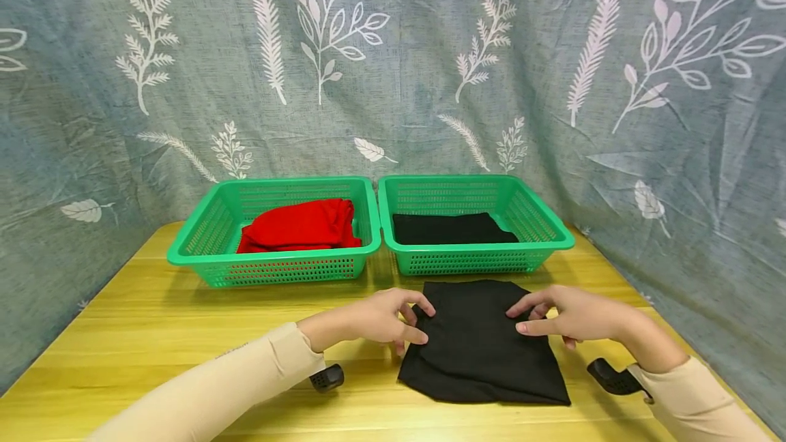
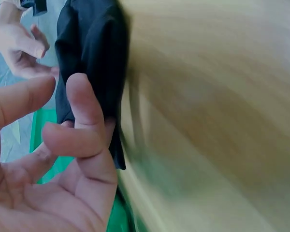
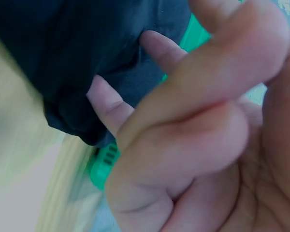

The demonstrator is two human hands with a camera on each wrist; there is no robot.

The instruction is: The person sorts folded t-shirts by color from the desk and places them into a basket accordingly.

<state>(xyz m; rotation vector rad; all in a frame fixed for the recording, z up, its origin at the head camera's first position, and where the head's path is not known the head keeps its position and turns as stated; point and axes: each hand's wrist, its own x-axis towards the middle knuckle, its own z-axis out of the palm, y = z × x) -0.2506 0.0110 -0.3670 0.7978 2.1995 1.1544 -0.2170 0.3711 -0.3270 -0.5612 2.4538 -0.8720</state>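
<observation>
A black cloth [image 1: 479,340] lies spread on the table in front of the green baskets, with an uneven near edge. At its left side is my left hand [image 1: 393,322], thumb and index finger apart and fingertips on the fabric. The left wrist view shows these loosely bent fingers [image 2: 84,104] against the dark cloth. From the other side my right hand [image 1: 568,316] reaches over the cloth's right edge, its fingertips resting on it. Two of the right fingertips [image 3: 104,92] touch the fabric in the right wrist view.
Behind the cloth stand two green baskets side by side. Red cloth [image 1: 301,224] lies in the left basket [image 1: 276,277], folded black cloth [image 1: 451,229] in the right basket [image 1: 473,264]. A patterned curtain [image 1: 405,87] hangs behind the wooden table [image 1: 153,333].
</observation>
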